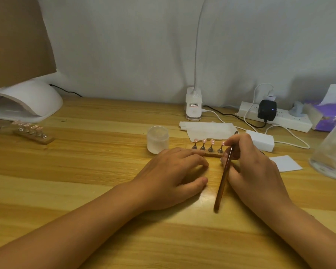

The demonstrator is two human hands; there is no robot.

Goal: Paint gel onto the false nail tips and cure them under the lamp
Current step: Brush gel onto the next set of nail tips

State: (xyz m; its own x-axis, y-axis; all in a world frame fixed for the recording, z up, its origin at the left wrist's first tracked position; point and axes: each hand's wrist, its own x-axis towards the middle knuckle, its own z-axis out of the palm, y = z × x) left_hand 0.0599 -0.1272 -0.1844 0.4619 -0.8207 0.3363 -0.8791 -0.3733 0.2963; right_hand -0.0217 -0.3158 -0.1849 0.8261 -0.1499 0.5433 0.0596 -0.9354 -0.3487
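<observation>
In the middle of the frame, just right of centre, the wooden stand [211,154] sits on the table [105,171] with its row of false nail tips [204,141] raised on little metal pegs. Four pink tips show, and anything further right is hidden behind my right hand [256,167]. That hand pinches the brush [223,177] between thumb and fingers, the handle slanting back toward me and the working end up by the rightmost tip I can see. Whether the bristles touch it I cannot tell, as my fingers cover that spot. My left hand [173,171] lies relaxed on the table, fingers loosely spread, fingertips at the near left end of the stand, steadying it, I would say. The gel jar [158,139] stands just left of the stand.

I take this as the painting step, at the right end of the row. Next I need a light, even stroke along one tip without nudging its neighbour, with my left hand stopping the stand from sliding. Curing is not yet due for this row. The curing lamp [27,101] is well apart at the upper left of the frame, with a second stand [32,133] of tips lying just in front of it, so this stand would have to be carried over level once coated
</observation>
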